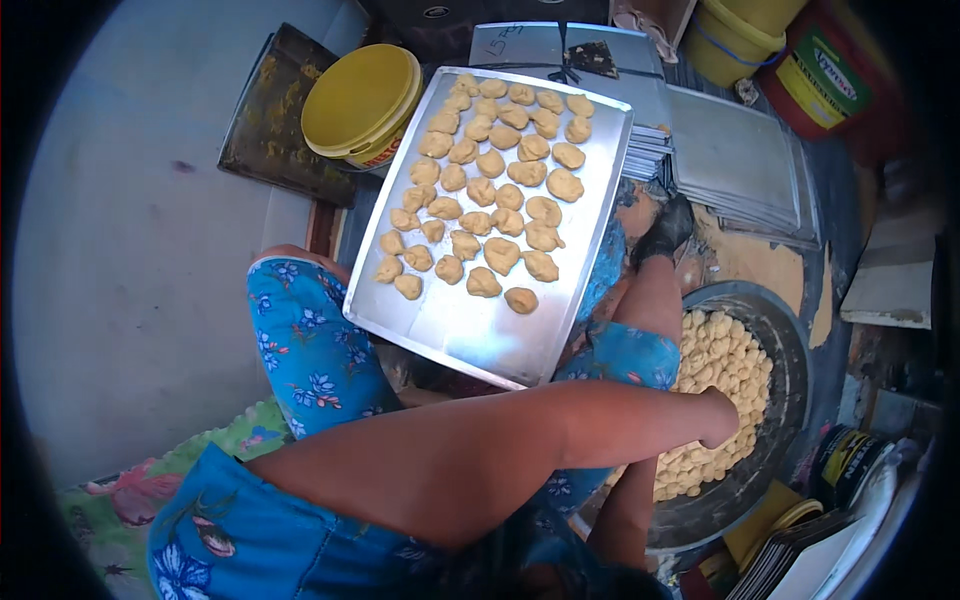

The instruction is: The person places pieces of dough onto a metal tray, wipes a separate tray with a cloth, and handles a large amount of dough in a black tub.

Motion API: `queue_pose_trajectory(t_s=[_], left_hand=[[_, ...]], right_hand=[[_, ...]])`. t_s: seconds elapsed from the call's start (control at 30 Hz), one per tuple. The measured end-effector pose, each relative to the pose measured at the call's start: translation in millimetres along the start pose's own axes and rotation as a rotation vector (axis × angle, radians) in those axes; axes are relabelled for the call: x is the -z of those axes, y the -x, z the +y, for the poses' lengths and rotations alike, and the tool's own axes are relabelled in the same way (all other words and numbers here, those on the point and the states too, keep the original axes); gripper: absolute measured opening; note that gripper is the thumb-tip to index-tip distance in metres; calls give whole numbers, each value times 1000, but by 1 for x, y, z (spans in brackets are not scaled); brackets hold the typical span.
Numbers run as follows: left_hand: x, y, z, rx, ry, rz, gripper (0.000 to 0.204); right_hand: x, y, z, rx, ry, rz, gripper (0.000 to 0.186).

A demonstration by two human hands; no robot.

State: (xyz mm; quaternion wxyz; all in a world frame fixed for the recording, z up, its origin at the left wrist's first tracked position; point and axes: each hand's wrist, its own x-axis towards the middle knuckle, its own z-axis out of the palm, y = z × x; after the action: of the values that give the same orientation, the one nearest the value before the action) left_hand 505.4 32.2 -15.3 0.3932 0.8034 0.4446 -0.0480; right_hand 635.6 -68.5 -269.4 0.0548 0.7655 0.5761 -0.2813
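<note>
My left forearm reaches across to the round dark basin on the right, which holds a heap of small pale dough pieces. My left hand is down at the heap, its fingers hidden. From below, my right forearm rises toward the same basin and passes behind the left forearm, which covers the right hand. A metal tray lies tilted over my legs. Uneven rows of dough lumps cover its far and middle parts; its near end shows bare metal.
Behind the tray's left side stands a yellow lidded bucket, beside a stained dark board. Stacked metal trays lie beyond the basin. Yellow and red buckets stand far right. A black tub and more sheets crowd the near right.
</note>
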Motion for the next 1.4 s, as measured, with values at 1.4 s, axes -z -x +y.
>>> queue_pose_trajectory(t_s=[1.4], left_hand=[[-124, 438, -150, -476, 2392, 712, 38]], right_hand=[[91, 282, -349, 1039, -761, -692, 21]])
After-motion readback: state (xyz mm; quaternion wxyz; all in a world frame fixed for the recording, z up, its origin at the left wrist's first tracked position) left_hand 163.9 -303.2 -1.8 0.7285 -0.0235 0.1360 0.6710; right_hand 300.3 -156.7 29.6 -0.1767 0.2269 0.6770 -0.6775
